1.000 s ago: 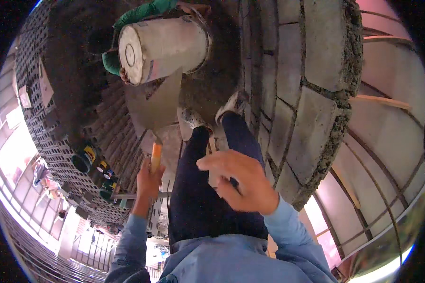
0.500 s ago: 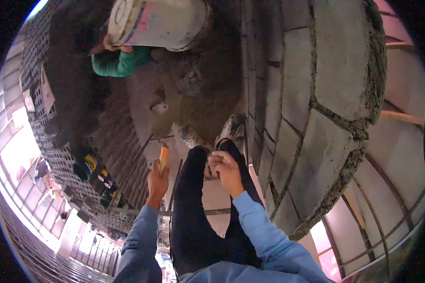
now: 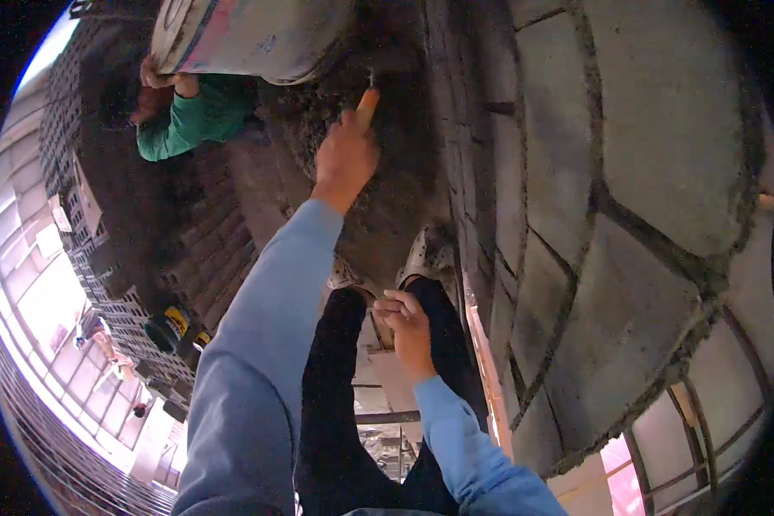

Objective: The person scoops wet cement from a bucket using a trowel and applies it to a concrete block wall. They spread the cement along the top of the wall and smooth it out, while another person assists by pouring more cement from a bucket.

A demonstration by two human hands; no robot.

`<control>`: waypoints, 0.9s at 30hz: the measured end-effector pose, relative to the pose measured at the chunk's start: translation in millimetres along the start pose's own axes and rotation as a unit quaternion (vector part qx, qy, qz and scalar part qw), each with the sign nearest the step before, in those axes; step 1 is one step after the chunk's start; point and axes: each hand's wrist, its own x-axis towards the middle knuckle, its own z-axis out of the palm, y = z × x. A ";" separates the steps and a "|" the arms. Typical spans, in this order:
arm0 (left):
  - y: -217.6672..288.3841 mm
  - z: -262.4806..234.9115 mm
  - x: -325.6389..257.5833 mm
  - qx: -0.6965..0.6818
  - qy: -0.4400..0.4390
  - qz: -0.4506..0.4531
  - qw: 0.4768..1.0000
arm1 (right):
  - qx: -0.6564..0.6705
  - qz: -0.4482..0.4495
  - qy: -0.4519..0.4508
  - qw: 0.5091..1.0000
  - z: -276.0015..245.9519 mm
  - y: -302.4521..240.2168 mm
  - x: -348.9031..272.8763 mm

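My left hand (image 3: pixel 348 155) is wrapped round the orange handle of a trowel (image 3: pixel 367 107), reaching far forward over dark wet mortar (image 3: pixel 396 163). Only the handle and a bit of the metal neck show; its blade is lost in the dark. Above my thighs hangs my right hand (image 3: pixel 406 331), fingers loosely bent and partly apart, with nothing visible in it. At the far left a co-worker's hands (image 3: pixel 168 77) hold a large white bucket (image 3: pixel 258 39) tipped on its side, close to my left hand. The co-worker wears a green sleeve (image 3: pixel 193 120).
A wall of grey blocks (image 3: pixel 645 129) with mortar joints rises close on my right. Stacked perforated bricks (image 3: pixel 103 275) stand to the left, with a dark green and yellow object (image 3: pixel 170 325) beside them. My shoes (image 3: pixel 427 251) rest near the mortar; a bar (image 3: pixel 387 418) runs below my legs.
My left hand has swung forward and right with the trowel, from beside my knee to the mortar. The bucket and green sleeve appear shifted left. My right hand stays near my knees.
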 end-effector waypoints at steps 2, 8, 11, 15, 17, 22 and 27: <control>9.8 -0.4 14.0 -0.019 -0.022 -0.051 0.998 | 0.021 0.001 0.002 1.000 6.4 -4.9 4.8; -5.8 -19.3 -89.0 -0.100 -0.043 -0.026 0.994 | 0.038 0.060 0.020 0.997 17.4 -2.8 12.1; -40.2 -26.9 -100.8 -0.062 -0.081 -0.077 0.992 | 0.039 0.052 0.021 0.998 25.0 -2.8 6.1; -86.5 3.8 -44.0 -0.001 -0.078 -0.005 0.997 | -0.007 0.068 -0.030 0.997 37.3 6.8 -10.4; -109.6 47.6 -60.4 0.035 -0.058 0.028 0.997 | -0.031 0.067 -0.053 0.996 38.0 14.6 -10.3; -45.9 4.9 -105.8 0.051 -0.255 -0.112 0.959 | -0.038 0.045 0.005 0.998 11.7 38.0 5.9; -82.0 76.2 -112.0 0.111 -0.142 -0.027 0.983 | -0.072 0.035 -0.060 0.995 23.5 29.1 -3.0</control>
